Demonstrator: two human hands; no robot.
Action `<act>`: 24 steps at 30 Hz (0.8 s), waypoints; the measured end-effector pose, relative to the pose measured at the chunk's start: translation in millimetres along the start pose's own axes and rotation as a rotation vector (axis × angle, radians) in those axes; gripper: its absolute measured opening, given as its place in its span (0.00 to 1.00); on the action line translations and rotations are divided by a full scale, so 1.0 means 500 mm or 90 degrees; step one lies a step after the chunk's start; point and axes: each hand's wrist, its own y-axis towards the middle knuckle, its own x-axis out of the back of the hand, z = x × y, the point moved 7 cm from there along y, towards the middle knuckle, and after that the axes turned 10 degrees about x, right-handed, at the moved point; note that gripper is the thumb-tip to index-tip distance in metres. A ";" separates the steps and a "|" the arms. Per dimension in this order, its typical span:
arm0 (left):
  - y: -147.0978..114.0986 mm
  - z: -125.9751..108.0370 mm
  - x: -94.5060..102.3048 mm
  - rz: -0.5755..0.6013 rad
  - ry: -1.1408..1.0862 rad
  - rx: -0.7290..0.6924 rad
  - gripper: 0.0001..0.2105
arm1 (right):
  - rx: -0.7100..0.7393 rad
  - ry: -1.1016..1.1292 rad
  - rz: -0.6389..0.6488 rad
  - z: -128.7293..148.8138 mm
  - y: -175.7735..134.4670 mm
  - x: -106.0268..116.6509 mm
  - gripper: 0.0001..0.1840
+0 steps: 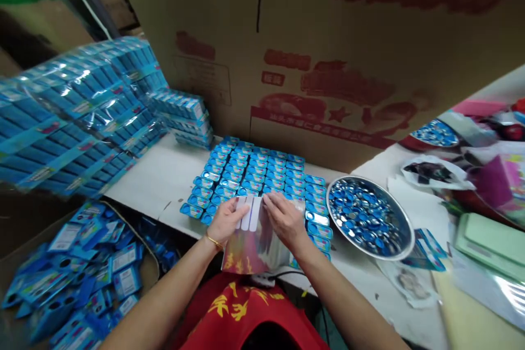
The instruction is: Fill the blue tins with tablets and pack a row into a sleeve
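Note:
My left hand point(223, 221) is closed, thumb over a few narrow white strips point(251, 219) with purple edges. Beneath them hangs a clear, shiny plastic bag or sheet point(248, 251), through which the red apron point(241, 311) shows. The fingers of my right hand point(284, 219) are bent together on the upper right part of this plastic, just beside the strips. Whether the strips lie inside the plastic or on top, I cannot tell. Right behind both hands, rows of small blue boxes point(256, 167) with round blue tops cover the table.
A metal bowl point(406, 219) of blue and silver round pieces stands at the right. Film-wrapped blue boxes point(74, 115) are stacked at the left, above a carton of loose blue packages point(82, 262). A large cardboard box point(229, 71) walls off the back. A pale green scale-like object point(492, 246) sits far right.

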 end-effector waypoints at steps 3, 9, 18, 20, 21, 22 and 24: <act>0.005 -0.011 0.034 -0.051 -0.017 -0.016 0.16 | 0.038 0.030 0.008 0.004 0.021 -0.039 0.19; 0.031 -0.024 0.106 -0.102 -0.047 -0.012 0.18 | -0.035 0.126 0.010 -0.007 0.097 -0.085 0.19; 0.127 -0.072 0.271 -0.085 -0.084 0.027 0.19 | 0.006 0.014 0.018 0.018 0.201 -0.283 0.22; 0.144 -0.089 0.299 -0.056 -0.102 0.033 0.19 | 0.002 -0.007 0.014 0.030 0.218 -0.318 0.23; 0.152 -0.095 0.310 -0.043 -0.111 0.039 0.19 | -0.002 -0.014 0.013 0.036 0.226 -0.329 0.24; 0.159 -0.100 0.320 -0.031 -0.120 0.045 0.19 | -0.008 -0.020 0.010 0.039 0.234 -0.337 0.23; 0.174 -0.103 0.335 -0.012 -0.130 0.063 0.19 | -0.022 -0.024 0.004 0.042 0.245 -0.346 0.22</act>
